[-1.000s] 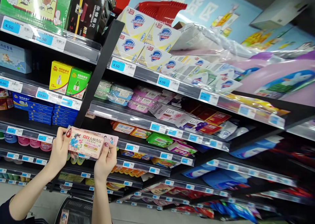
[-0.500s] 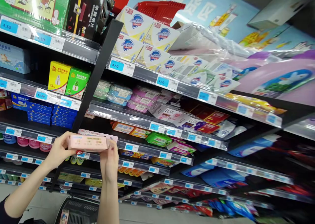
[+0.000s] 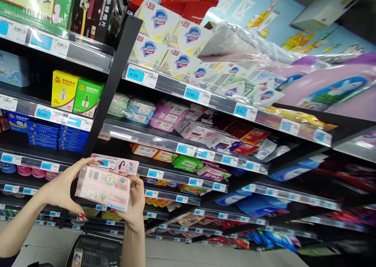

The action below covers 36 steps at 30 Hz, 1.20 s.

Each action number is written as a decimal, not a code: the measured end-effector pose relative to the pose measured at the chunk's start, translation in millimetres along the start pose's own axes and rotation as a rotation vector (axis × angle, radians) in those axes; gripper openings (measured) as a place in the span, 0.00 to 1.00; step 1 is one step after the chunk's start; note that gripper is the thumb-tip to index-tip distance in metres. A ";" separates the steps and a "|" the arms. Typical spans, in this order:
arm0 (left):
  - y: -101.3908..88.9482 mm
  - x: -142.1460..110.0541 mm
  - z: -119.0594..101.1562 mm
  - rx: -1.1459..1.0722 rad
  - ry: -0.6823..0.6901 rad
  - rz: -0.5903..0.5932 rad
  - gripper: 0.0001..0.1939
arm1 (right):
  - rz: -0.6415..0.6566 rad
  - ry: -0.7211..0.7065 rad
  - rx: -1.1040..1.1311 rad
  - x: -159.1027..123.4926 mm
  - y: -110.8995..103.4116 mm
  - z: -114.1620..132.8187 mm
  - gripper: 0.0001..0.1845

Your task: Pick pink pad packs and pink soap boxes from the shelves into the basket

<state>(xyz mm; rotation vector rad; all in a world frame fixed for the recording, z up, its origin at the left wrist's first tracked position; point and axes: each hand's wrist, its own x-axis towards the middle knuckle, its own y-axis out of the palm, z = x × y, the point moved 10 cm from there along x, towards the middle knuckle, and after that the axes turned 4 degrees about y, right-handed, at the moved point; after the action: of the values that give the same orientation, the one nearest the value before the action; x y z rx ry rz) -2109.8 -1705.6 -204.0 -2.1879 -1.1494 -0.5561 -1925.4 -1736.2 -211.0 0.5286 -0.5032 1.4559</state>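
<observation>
A pink wrapped soap bar (image 3: 102,188) is held in front of the shelves, its barcode and printed back facing me and its long side tilted down to the right. My right hand (image 3: 136,196) grips its right end, with fingers over the top corner and the palm behind. At the left end, my left hand (image 3: 63,184) is spread wide: its fingertips reach the top edge, while the thumb hangs apart below the wrapper. Just behind the bar, a pink shelf card (image 3: 129,166) shows above it.
Packed soap shelves (image 3: 188,141) slope away to the right. A dark post (image 3: 117,63) divides them from mosquito-repellent boxes (image 3: 63,91) at left. Below my hands, a black basket (image 3: 95,251) on the floor contains a similar pink pack (image 3: 77,257).
The soap bar has been turned from its front, past its narrow side, to its back. My left thumb has come off the wrapper and opened downward. The view has shifted slightly.
</observation>
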 end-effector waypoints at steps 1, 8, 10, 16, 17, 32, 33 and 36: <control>0.1 -1.3 4.2 -0.044 -0.043 -0.004 0.53 | 0.006 0.004 -0.007 -0.6 0.9 0.1 0.36; -3.8 0.1 3.0 -0.063 0.011 -0.085 0.34 | 0.022 0.038 0.022 -0.5 4.0 -3.8 0.36; -3.9 0.3 3.5 -0.053 0.025 -0.086 0.35 | 0.030 0.024 0.025 0.1 3.8 -2.7 0.36; -0.3 2.9 4.1 -0.050 0.012 -0.075 0.34 | 0.034 -0.005 0.051 1.3 1.5 1.1 0.35; -0.1 4.1 3.3 -0.039 -0.002 -0.076 0.34 | 0.025 0.001 0.039 1.8 0.6 0.9 0.36; 100.8 -5.3 61.4 -0.917 -0.580 0.026 0.36 | 0.053 0.484 -0.277 59.8 6.6 -21.4 0.21; 105.7 -6.1 62.6 -0.976 -0.599 0.008 0.37 | 0.089 0.499 -0.365 62.6 8.8 -21.5 0.20; 111.0 -6.7 60.9 -1.068 -0.613 -0.011 0.37 | 0.188 0.545 -0.563 66.1 14.0 -22.3 0.18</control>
<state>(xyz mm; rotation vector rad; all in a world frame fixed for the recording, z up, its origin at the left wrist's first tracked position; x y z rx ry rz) -2015.0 -1717.9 -287.4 -3.4439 -1.3258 -0.5966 -1935.8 -1669.8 -187.4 -0.3652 -0.5004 1.4762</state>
